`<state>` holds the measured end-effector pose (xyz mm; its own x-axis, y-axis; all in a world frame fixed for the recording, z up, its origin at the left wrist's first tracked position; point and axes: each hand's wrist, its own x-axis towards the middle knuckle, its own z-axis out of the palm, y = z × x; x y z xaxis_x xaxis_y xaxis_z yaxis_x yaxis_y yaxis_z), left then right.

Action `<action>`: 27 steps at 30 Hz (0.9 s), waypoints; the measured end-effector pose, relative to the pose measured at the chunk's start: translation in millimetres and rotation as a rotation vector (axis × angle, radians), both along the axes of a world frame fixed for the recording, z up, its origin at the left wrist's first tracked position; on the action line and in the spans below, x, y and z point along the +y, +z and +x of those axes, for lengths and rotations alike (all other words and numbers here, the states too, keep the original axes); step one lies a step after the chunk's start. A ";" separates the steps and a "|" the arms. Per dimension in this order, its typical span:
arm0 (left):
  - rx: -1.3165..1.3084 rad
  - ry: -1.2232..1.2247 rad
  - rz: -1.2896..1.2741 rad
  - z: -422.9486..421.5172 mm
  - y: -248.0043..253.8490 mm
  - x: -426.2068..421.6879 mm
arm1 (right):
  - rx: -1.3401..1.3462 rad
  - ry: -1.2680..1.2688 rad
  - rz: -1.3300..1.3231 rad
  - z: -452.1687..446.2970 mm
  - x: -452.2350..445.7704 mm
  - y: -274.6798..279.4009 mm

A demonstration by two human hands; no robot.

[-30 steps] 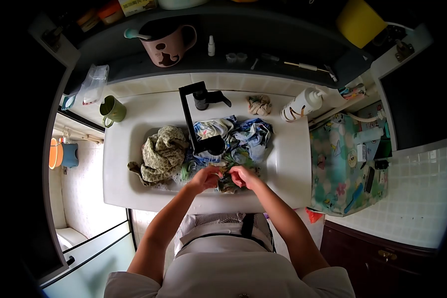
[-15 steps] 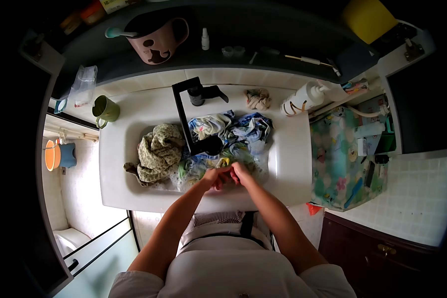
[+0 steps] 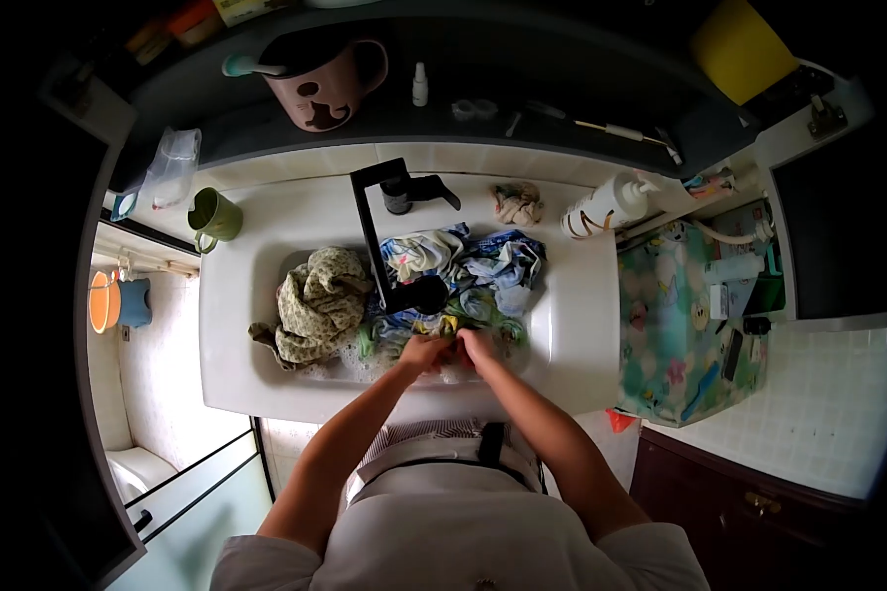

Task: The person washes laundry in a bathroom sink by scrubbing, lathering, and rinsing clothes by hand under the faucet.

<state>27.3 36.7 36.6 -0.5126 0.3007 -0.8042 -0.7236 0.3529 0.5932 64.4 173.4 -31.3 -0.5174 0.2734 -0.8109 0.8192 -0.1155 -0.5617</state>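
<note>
Clothes [image 3: 505,264] lie wet and bunched in the sink [image 3: 581,340], from its middle toward its right edge. Foam [image 3: 350,367] sits near the front edge, so the work looks partway done, with suds not yet gone. A spotted cloth [image 3: 322,294] sits in a heap near the left edge. The 2 hands, left hand [image 3: 426,353] and right hand [image 3: 474,349], are close together at the front of the clothes. Their fingers dip out of sight, so I can't tell if they are apart, together or clamped on cloth. The black tap [image 3: 372,241] hangs over the clothes, hides some, and could get in the way. A green cup [image 3: 217,219] stands at the back left corner, and a white bottle [image 3: 606,207] at the back right corner, both well apart from the hands.
</note>
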 end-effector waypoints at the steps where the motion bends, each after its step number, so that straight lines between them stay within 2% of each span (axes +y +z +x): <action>1: 0.112 -0.002 0.036 0.6 -3.2 -11.8 | 0.140 0.023 0.102 2.8 -2.2 -0.5; 2: 0.222 -0.007 0.072 -0.4 -8.5 -30.1 | 0.163 0.017 0.030 6.4 -1.3 -1.0; 5: 0.270 0.129 0.005 -21.2 -13.3 -80.1 | 0.223 0.020 -0.134 -7.7 -6.0 79.0; 7: 0.193 0.147 -0.035 -31.2 -14.5 -104.0 | 0.250 0.053 -0.177 -21.9 -7.8 79.4; 9: 0.106 0.119 -0.007 -37.7 -39.5 -113.0 | 0.198 0.111 -0.213 -34.4 -10.3 75.0; 11: 0.162 0.135 -0.177 -30.7 -70.8 -107.0 | 0.086 0.174 -0.249 -42.7 -14.2 55.6; 12: 0.191 0.145 -0.264 -27.4 -79.1 -102.9 | 0.072 0.202 -0.148 -46.0 -17.7 52.4; 13: 0.251 0.051 -0.488 -26.1 -64.7 -95.0 | 0.059 0.228 -0.047 -49.5 -21.5 50.8; 14: 0.331 -0.033 -0.590 -24.5 -58.7 -90.2 | 0.041 0.251 0.052 -50.9 -23.9 49.1; 16: 0.343 -0.087 -0.631 -23.7 -69.0 -86.0 | 0.061 0.319 0.090 -53.9 -24.2 40.6; 19: 0.269 -0.020 -0.662 -34.1 -74.9 -74.8 | 0.040 0.369 0.062 -66.6 -17.6 24.5; 22: 0.081 -0.244 -0.634 -43.9 -101.5 -79.9 | -0.009 0.350 0.008 -75.5 -15.3 19.7; 25: 0.344 -0.277 -0.596 -34.3 -111.6 -84.3 | 0.005 0.297 -0.015 -72.8 -15.7 18.9; 26: 0.333 -0.264 -0.581 -29.8 -112.5 -85.4 | 0.021 0.291 -0.045 -67.2 -15.1 19.7; 27: 0.323 -0.247 -0.567 -28.8 -86.9 -81.9 | 0.039 0.289 -0.075 -63.4 -13.9 25.4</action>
<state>-1.5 -45.2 -50.3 -0.7233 0.0180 -0.6903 -0.4005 0.8034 0.4406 1.1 159.5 -5.9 -0.5964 0.0504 -0.8011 0.8020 0.0776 -0.5923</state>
